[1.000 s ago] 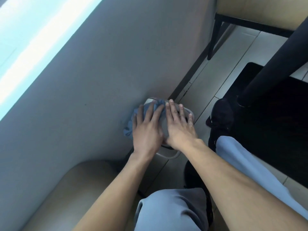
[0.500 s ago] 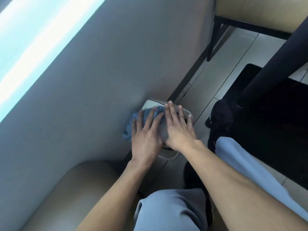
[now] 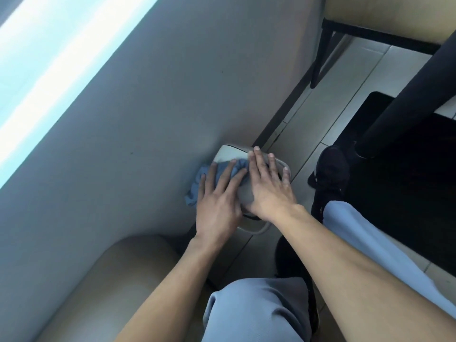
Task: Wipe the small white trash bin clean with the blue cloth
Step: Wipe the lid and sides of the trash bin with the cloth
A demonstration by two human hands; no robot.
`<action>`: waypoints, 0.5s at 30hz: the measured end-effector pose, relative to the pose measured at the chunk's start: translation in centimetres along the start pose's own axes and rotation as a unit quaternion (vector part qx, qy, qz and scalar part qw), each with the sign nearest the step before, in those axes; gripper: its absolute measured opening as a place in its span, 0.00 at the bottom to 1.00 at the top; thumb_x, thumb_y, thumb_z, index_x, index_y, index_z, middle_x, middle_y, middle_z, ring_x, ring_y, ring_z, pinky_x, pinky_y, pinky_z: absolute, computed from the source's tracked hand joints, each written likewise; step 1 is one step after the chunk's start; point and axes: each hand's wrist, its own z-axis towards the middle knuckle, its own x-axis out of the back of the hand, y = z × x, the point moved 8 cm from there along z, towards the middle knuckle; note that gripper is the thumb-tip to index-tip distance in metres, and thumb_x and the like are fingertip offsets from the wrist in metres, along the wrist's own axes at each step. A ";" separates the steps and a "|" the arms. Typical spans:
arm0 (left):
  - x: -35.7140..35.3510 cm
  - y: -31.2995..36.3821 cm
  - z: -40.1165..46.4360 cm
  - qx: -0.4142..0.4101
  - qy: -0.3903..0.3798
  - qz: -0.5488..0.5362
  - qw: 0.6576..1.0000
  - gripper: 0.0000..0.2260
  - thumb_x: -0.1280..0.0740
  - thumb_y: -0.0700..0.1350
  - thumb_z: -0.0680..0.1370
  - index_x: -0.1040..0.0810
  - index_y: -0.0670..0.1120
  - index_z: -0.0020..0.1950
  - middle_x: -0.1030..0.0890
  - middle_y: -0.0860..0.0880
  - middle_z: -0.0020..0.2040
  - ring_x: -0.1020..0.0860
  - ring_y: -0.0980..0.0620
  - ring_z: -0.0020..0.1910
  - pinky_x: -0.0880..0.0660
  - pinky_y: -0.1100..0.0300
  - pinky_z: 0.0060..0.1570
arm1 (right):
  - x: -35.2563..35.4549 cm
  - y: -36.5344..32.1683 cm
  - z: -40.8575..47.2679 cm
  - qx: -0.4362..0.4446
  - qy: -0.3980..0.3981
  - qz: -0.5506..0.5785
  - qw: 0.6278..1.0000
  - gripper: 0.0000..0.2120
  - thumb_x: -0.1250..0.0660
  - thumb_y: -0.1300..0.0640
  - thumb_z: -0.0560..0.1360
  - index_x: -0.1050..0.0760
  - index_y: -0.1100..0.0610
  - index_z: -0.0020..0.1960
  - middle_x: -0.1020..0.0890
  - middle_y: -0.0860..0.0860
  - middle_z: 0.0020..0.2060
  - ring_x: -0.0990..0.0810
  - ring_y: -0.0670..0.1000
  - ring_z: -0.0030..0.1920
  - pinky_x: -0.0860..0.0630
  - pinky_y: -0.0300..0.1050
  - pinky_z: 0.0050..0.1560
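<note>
Head view: a pale tiled floor [image 3: 328, 124] meets a grey wall [image 3: 172, 95]. The small white trash bin [image 3: 230, 154] stands on the floor against the wall. The left hand [image 3: 218, 208] lies flat, fingers spread, pressing the blue cloth [image 3: 197, 191] on the lid. The right hand [image 3: 267, 188], open and flat, steadies the lid, fingers pointing away from the person.

Both forearms are bare to the near edge of the view, with no sleeve, watch or ring showing. The left hand [image 3: 217, 206] and right hand [image 3: 269, 191] wear no gloves, and the nails on the fingers [image 3: 256, 159] are short. The trousers [image 3: 256, 312] are light blue-grey, smooth cloth with soft folds. A black shoe [image 3: 330, 171] has a rounded toe.
</note>
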 end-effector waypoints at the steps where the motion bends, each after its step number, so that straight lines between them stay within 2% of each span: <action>1: -0.1 -0.7 -0.7 -0.002 0.000 -0.002 1.000 0.24 0.37 0.40 0.80 0.29 0.53 0.76 0.33 0.52 0.79 0.40 0.40 0.80 0.38 0.38 0.75 | -0.2 0.0 0.0 0.000 -0.001 0.003 1.000 0.60 0.29 0.39 0.73 0.74 0.54 0.79 0.74 0.48 0.77 0.69 0.58 0.80 0.60 0.66 0.79; 3: -0.1 -2.3 -0.5 0.032 0.001 -0.022 0.999 0.21 0.39 0.43 0.82 0.29 0.52 0.76 0.31 0.50 0.78 0.36 0.39 0.77 0.34 0.39 0.72 | -0.4 -0.1 -0.1 -0.003 -0.003 0.007 1.000 0.63 0.28 0.35 0.70 0.75 0.54 0.79 0.74 0.48 0.78 0.70 0.57 0.79 0.61 0.65 0.78; 7: 0.0 -2.8 4.2 0.149 -0.026 -0.106 0.983 0.23 0.45 0.45 0.82 0.35 0.52 0.78 0.29 0.47 0.75 0.32 0.40 0.72 0.30 0.41 0.67 | -0.3 -0.4 -0.2 -0.001 -0.012 0.004 1.000 0.63 0.28 0.35 0.71 0.76 0.54 0.78 0.75 0.49 0.77 0.71 0.59 0.79 0.61 0.65 0.79; 9: 0.0 -1.6 6.1 0.139 -0.044 -0.104 0.984 0.24 0.47 0.47 0.81 0.35 0.52 0.78 0.31 0.47 0.76 0.34 0.38 0.74 0.31 0.41 0.69 | -0.3 -0.3 -0.1 -0.007 -0.017 0.000 1.000 0.63 0.28 0.35 0.71 0.77 0.54 0.78 0.76 0.49 0.76 0.72 0.58 0.78 0.61 0.66 0.78; 11: 0.1 0.0 5.8 0.094 -0.055 -0.065 0.992 0.26 0.51 0.51 0.79 0.35 0.54 0.78 0.34 0.48 0.79 0.38 0.37 0.77 0.36 0.39 0.73 | -0.2 -0.2 0.0 -0.009 -0.014 -0.005 1.000 0.63 0.28 0.37 0.72 0.76 0.55 0.78 0.77 0.49 0.76 0.73 0.57 0.78 0.62 0.66 0.78; 13: 0.1 0.7 3.5 0.051 -0.047 -0.033 0.997 0.26 0.48 0.51 0.80 0.35 0.56 0.78 0.35 0.50 0.80 0.40 0.40 0.79 0.39 0.39 0.74 | -0.1 -0.2 -0.1 -0.004 -0.011 -0.006 1.000 0.59 0.28 0.44 0.74 0.75 0.55 0.79 0.76 0.49 0.76 0.71 0.58 0.79 0.59 0.67 0.78; 15: 0.1 -0.1 1.2 0.047 -0.038 -0.024 0.998 0.24 0.42 0.47 0.81 0.35 0.57 0.78 0.35 0.52 0.80 0.40 0.42 0.79 0.36 0.39 0.71 | 0.0 -0.2 -0.2 0.002 -0.009 -0.007 1.000 0.57 0.29 0.46 0.75 0.74 0.55 0.79 0.75 0.49 0.77 0.70 0.59 0.79 0.58 0.67 0.79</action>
